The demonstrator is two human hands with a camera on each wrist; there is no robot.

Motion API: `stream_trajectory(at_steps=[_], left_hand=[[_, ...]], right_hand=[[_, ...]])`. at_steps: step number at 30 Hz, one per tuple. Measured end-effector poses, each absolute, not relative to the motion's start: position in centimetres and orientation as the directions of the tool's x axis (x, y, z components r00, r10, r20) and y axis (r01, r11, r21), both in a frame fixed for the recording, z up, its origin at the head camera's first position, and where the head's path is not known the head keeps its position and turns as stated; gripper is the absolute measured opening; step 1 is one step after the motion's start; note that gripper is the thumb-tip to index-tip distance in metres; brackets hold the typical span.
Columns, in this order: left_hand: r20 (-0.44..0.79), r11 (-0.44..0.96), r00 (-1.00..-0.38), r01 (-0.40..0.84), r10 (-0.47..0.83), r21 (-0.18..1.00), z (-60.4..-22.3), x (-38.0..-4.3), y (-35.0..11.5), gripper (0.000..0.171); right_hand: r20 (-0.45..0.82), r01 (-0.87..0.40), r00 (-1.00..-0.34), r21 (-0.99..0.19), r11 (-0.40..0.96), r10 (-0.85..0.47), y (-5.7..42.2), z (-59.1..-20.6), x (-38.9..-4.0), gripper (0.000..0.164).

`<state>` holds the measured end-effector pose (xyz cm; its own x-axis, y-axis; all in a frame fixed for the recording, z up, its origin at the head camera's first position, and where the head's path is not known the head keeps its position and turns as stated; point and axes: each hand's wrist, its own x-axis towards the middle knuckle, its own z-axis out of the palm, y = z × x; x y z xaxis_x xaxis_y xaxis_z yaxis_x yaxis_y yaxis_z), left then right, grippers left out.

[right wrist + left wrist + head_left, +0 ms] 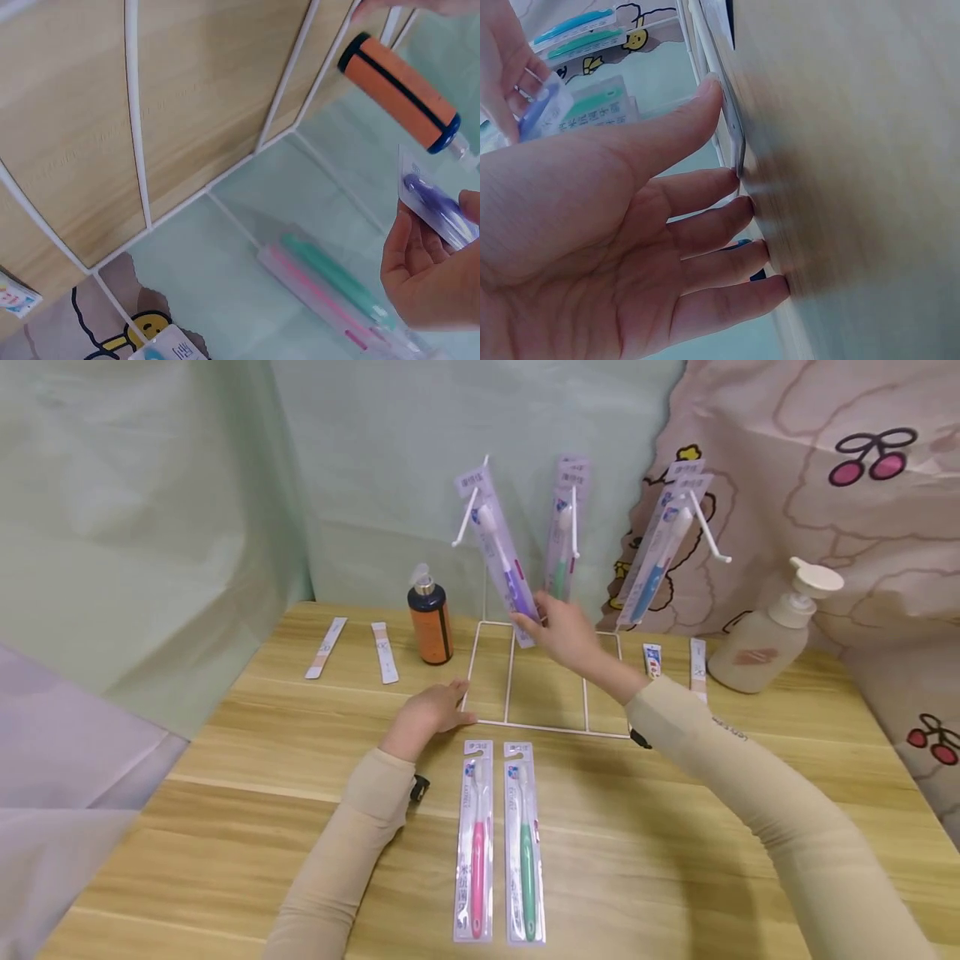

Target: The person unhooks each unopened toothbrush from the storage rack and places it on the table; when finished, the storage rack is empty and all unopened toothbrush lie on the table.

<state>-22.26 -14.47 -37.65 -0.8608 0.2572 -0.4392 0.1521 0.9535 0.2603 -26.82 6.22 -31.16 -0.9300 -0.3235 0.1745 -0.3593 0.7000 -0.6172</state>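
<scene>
A white wire display rack (551,727) stands on the table with packaged toothbrushes on its hooks. My right hand (570,635) pinches the lower end of a packaged purple toothbrush (501,547), which hangs tilted at the left hook. In the left wrist view my left hand (630,247) has its fingers extended, fingertips on the tabletop and thumb against the rack's base wire. A packaged green toothbrush (562,547) hangs from the middle hook and packaged blue toothbrushes (654,578) from the right one. Packaged pink (477,860) and green toothbrushes (527,860) lie side by side in front.
An orange pump bottle (432,625) stands left of the rack, near two slim sachets (326,647). To the right are a small toothpaste tube (652,660), another sachet (698,668) and a whitish pump bottle (761,643). Curtains hang behind the wooden table (247,777).
</scene>
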Motion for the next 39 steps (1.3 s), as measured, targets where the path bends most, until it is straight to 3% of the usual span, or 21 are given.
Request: stream_trajectory(at_steps=[22,31,39], left_hand=[[-0.410,0.953,-0.877,0.150,0.252,0.264,-36.9,-22.5,-16.2,0.071],[-0.413,0.945,-0.865,0.181,0.285,0.273,-37.9,-22.0,-15.5,0.070],[-0.423,0.946,-0.858,0.193,0.291,0.259,-38.1,-22.3,-14.5,0.070]], right_hand=[[0.249,-0.544,-0.825,-0.597,0.591,-0.508,6.0,-30.8,-19.3,0.036],[0.233,-0.493,-0.837,-0.715,0.495,-0.496,6.8,-31.0,-15.1,0.036],[0.225,-0.418,-0.873,-0.803,0.425,-0.434,8.1,-30.9,-14.3,0.034]])
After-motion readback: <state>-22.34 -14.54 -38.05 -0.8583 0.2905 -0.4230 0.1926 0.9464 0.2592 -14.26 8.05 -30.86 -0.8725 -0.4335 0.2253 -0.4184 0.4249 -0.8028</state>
